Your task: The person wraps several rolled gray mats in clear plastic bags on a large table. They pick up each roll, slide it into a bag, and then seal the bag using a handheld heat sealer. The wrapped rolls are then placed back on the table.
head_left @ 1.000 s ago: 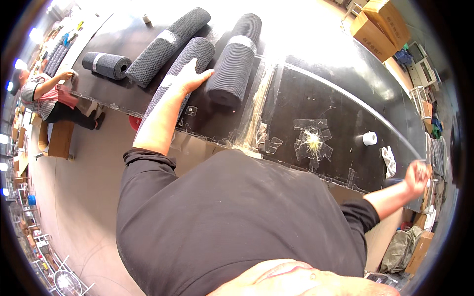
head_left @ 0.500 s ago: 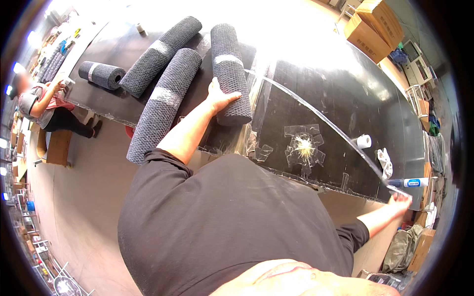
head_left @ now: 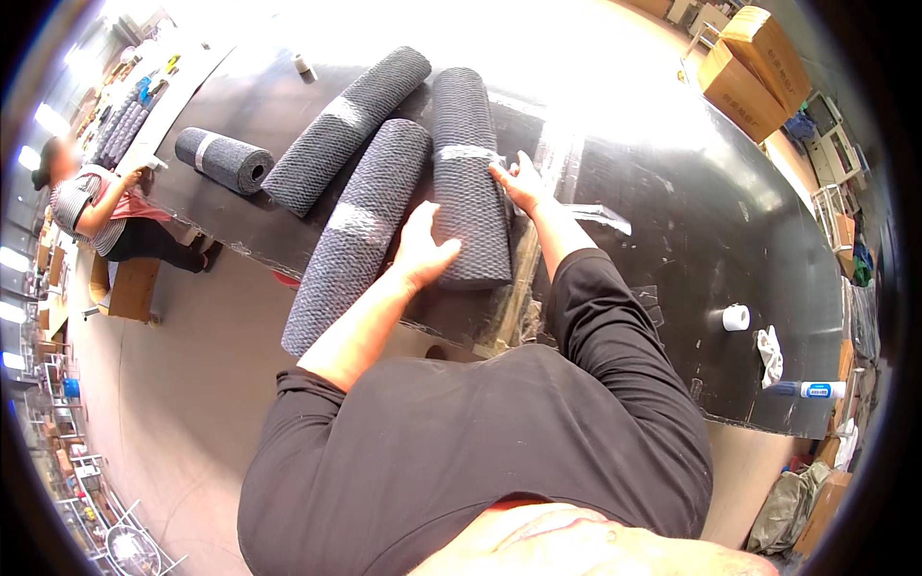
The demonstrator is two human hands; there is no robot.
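The roll (head_left: 473,221) points lengthwise away, near end inside the edge of the table (head_left: 691,240) stretching rightward, left hand (head_left: 421,253) spread alongside, right hand (head_left: 525,187) curled, its hold unclear.

The dark grey roll (head_left: 473,216), closely textured all over, lies on its side on the black worktop (head_left: 691,230), its length running near to far. A shiny clear band (head_left: 466,154) crosses its top, slightly beyond the middle.

Dark printed characters (head_left: 741,99) stand on a brown cardboard box (head_left: 732,79), and small lettering marks the blue label (head_left: 819,391) of a white cylindrical container (head_left: 838,389).
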